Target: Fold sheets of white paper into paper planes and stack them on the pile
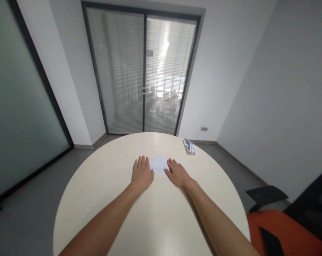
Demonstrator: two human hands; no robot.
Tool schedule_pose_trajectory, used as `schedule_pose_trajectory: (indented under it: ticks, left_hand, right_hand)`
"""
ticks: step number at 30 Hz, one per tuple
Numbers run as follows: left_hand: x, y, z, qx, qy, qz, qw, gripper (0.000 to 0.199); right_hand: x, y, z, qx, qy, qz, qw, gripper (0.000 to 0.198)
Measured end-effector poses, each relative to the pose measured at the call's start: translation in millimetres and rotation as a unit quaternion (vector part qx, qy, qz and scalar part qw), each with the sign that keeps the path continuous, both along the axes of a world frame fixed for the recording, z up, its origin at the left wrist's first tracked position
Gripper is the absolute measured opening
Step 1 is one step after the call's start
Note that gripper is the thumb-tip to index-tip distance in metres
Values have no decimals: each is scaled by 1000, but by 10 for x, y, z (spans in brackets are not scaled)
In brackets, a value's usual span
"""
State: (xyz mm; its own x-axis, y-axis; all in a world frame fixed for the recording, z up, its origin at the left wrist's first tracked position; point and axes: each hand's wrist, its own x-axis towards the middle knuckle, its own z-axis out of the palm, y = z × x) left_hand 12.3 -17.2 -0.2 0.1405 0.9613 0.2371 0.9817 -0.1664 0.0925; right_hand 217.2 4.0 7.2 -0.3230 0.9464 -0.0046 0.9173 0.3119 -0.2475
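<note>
A white sheet of paper (159, 165) with folds lies flat on the round table, its top coming to a point. Over its left end rests my left hand (143, 173), palm down with the fingers stretched out. My right hand (177, 173) lies on the paper's right end, also palm down, fingers extended and angled to the left. The paper's two side ends are hidden under my hands. Neither hand grips anything.
Toward the table's far right edge sits a folded paper piece (189, 146) with dark printing. The cream round table (155, 213) fills the middle. An orange chair (283, 227) with black armrests stands at the right. Glass panels with blinds (123, 78) are beyond the table.
</note>
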Motion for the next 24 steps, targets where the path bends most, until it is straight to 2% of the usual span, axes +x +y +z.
schedule_pose_trajectory:
  ticks: [2,4,5,7,11,13,18,24]
  left_hand:
    - [37,-8,-6,21,-12,-85,996,62]
    - [84,-18,-25,0,-29,-168,985,59]
    - [105,-24,-33,-17,-35,-186,982,57]
    - [130,-37,-40,-37,-42,-181,982,54]
    - [106,-47,-13,-34,-44,-141,988,53]
    - [78,-40,-4,-32,-50,-147,987,56]
    - [20,-21,-10,-25,-56,-186,981,57]
    - [-1,-15,70,0,-51,-229,972,38]
  right_hand:
    - [1,-5,-6,17,3,3,1000,66]
    - [11,-4,-19,34,10,5,999,64]
    - [20,-1,-25,43,17,8,999,63]
    - [42,12,-27,66,38,42,996,59]
    - [92,55,-5,117,89,186,972,45]
    - [114,77,4,122,102,220,963,42]
    - [161,112,12,103,139,187,967,32]
    - [211,94,57,90,168,170,967,27]
